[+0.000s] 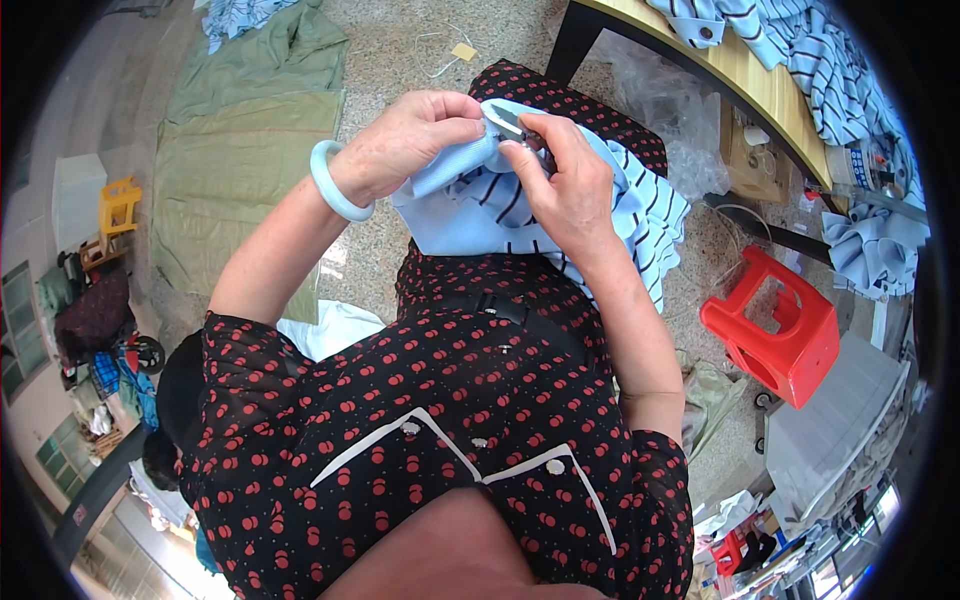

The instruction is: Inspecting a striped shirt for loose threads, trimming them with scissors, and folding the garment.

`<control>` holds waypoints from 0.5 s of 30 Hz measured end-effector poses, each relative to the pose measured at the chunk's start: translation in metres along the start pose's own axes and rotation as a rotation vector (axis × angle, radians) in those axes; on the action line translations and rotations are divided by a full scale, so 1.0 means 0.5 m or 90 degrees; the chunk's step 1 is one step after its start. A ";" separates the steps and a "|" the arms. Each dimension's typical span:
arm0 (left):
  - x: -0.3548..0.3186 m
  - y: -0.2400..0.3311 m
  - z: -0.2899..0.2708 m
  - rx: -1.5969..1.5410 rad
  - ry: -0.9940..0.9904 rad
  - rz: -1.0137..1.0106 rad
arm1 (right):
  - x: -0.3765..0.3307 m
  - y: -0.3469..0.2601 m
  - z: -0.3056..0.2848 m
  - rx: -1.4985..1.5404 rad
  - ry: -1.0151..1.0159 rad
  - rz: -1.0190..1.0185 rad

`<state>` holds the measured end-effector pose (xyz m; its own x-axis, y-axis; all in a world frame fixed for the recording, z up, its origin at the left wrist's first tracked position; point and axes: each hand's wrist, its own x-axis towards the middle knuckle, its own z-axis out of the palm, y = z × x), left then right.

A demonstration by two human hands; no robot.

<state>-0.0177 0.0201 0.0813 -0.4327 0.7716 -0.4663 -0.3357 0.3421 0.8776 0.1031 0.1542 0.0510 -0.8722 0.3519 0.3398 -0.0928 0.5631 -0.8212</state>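
On my lap lies a light blue garment with dark stripes point(640, 215), partly plain blue along its near side. My left hand point(425, 135), with a pale bangle point(335, 180) on the wrist, pinches the garment's raised, folded edge between thumb and fingers. Just to the right, my right hand point(565, 180) is closed on a small dark tool, apparently thread snips point(508, 122), mostly covered by the fingers. Its tip is close beside the left fingertips at the cloth edge. Whether it touches the cloth is too small to tell.
A wooden-topped table point(735, 50) with heaped striped garments point(830, 80) stands at the far right. A red plastic stool point(790, 325) is on the floor to the right. Green cloth sheets point(240, 170) cover the floor at left, and clear plastic point(660, 110) lies under the table.
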 end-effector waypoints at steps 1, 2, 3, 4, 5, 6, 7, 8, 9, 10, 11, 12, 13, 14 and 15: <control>-0.001 0.002 0.001 0.018 -0.013 -0.003 | -0.001 0.004 0.003 -0.003 0.006 -0.002; -0.003 0.001 0.002 0.017 -0.013 -0.003 | -0.002 0.007 0.006 -0.005 0.012 -0.004; -0.004 0.001 0.002 0.016 -0.008 0.000 | -0.001 0.009 0.006 -0.005 0.012 -0.004; -0.004 0.000 0.002 0.016 -0.004 0.004 | 0.000 0.012 0.005 0.005 0.024 0.014; -0.005 0.001 0.001 0.015 -0.004 0.003 | 0.000 0.015 0.004 0.016 0.035 0.032; -0.006 0.002 0.000 -0.003 -0.004 -0.007 | -0.001 0.016 0.003 0.015 0.034 0.032; -0.007 0.002 -0.002 -0.021 -0.005 -0.017 | -0.002 0.017 0.002 0.026 0.026 0.013; -0.006 0.001 -0.006 -0.021 -0.006 -0.018 | -0.004 0.017 0.001 0.036 0.018 -0.006; -0.004 -0.002 -0.012 -0.019 -0.022 -0.017 | -0.004 0.015 -0.001 0.035 0.018 -0.005; -0.003 -0.003 -0.016 -0.016 -0.037 -0.016 | -0.003 0.011 -0.002 0.030 -0.001 -0.006; -0.003 -0.003 -0.019 -0.016 -0.036 -0.017 | 0.000 0.007 -0.003 0.027 -0.021 -0.007; -0.004 -0.003 -0.021 0.022 -0.042 -0.019 | 0.003 0.006 -0.005 0.028 -0.022 -0.007; -0.005 -0.002 -0.023 0.060 -0.048 -0.022 | 0.007 0.008 -0.008 0.026 -0.047 -0.031; -0.006 0.002 -0.025 0.059 -0.048 -0.023 | 0.010 0.010 -0.011 0.024 -0.073 -0.053; -0.007 0.009 -0.028 0.100 -0.074 -0.020 | 0.013 0.013 -0.014 0.024 -0.074 -0.052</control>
<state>-0.0296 0.0115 0.0854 -0.3208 0.8128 -0.4862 -0.2084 0.4402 0.8734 0.1003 0.1653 0.0511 -0.9104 0.2159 0.3529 -0.1820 0.5570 -0.8103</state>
